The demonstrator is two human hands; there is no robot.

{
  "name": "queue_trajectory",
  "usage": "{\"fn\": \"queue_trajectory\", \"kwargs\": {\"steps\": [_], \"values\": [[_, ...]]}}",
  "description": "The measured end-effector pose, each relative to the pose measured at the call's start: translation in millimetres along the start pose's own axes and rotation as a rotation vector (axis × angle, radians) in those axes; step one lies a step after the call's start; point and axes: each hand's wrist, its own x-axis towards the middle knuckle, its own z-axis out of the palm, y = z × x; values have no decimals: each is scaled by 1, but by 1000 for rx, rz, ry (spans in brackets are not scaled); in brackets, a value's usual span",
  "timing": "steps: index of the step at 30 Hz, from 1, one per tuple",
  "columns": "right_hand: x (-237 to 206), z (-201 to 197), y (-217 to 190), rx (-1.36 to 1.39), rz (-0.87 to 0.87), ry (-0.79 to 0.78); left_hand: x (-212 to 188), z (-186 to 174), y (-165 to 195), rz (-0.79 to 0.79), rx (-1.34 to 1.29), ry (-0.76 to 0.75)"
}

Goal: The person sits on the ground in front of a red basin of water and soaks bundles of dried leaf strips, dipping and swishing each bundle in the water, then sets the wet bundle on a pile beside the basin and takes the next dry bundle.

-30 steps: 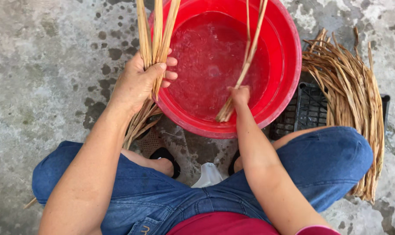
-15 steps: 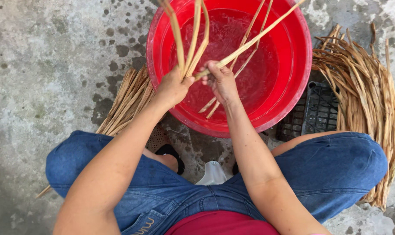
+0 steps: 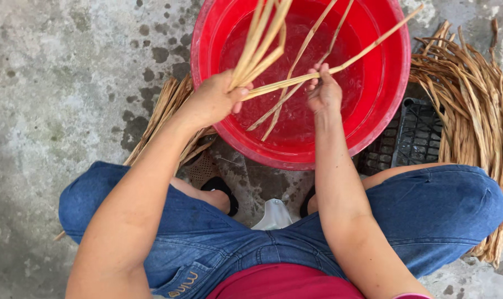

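Note:
A red plastic basin (image 3: 384,111) of water stands on the concrete in front of my knees. My left hand (image 3: 215,99) grips a bunch of wet tan reed strips (image 3: 259,39) that rise over the basin's near left rim. My right hand (image 3: 324,91) pinches one long strip (image 3: 367,52) that slants up to the right across the basin. Two more strips (image 3: 287,102) dip down into the water between my hands.
A large pile of dry brown reeds (image 3: 478,111) lies to the right, partly over a black plastic crate (image 3: 412,138). More strips (image 3: 165,116) lie on the floor under my left arm. My denim-clad legs and dark sandals frame the basin.
My right hand has left the water and risen toward the left hand, taking hold of a single strip. The left hand has shifted right with its bunch over the basin.

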Motion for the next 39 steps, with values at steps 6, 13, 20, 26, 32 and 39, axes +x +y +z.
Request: {"fn": "queue_trajectory", "kwargs": {"steps": [6,13,20,26,32,39], "values": [[18,-44,-26,289,-202,213,-36,-64,21,19,-319,131],[-20,-7,66,-833,175,181,-21,-53,18,-73,-569,189],[-10,-19,70,-842,249,268,15,-6,-30,-58,-567,179],[-11,-15,71,-698,172,130,45,18,-73,-54,-500,144],[-32,31,64,-487,-3,-41,67,36,-89,135,178,322],[-70,85,50,-285,-59,-314,61,44,-52,-23,-359,130]]}}
